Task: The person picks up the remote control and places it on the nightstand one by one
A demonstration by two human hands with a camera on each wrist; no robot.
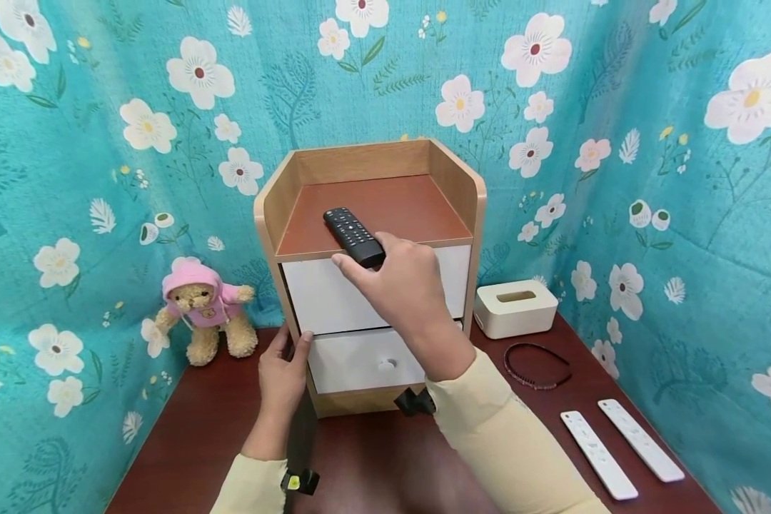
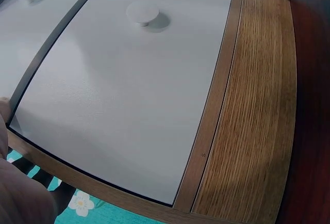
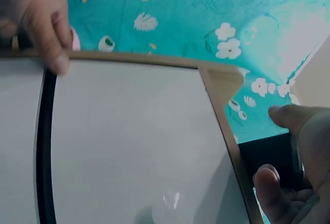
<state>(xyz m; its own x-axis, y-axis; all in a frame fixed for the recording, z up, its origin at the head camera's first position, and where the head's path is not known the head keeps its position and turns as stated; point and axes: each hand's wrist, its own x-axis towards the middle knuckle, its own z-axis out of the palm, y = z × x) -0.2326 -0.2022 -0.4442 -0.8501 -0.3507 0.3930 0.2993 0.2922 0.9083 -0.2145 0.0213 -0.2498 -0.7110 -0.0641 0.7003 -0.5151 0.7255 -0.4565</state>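
Right grip (image 1: 411, 285) clasps the black remote (image 1: 352, 234), long axis back-left over the front edge of the cabinet (image 1: 337, 300); left grip (image 1: 283, 378) holds its left edge.

I see teal cloth (image 1: 257, 43) walling the scene from 9 o'clock through 12 to 3, printed with white blossoms (image 1: 200, 73) and green leaves (image 1: 373, 50); it turns a corner near 2 o'clock; a dark reddish-brown tabletop (image 1: 205, 414) spreads around 6 o'clock with a soft sheen; on my right-wrist feed, glare (image 3: 289, 38) whitens the cloth at 2 o'clock; a plain pale surface (image 3: 317, 79), which I cannot identify, shows beside it towards 3 o'clock.
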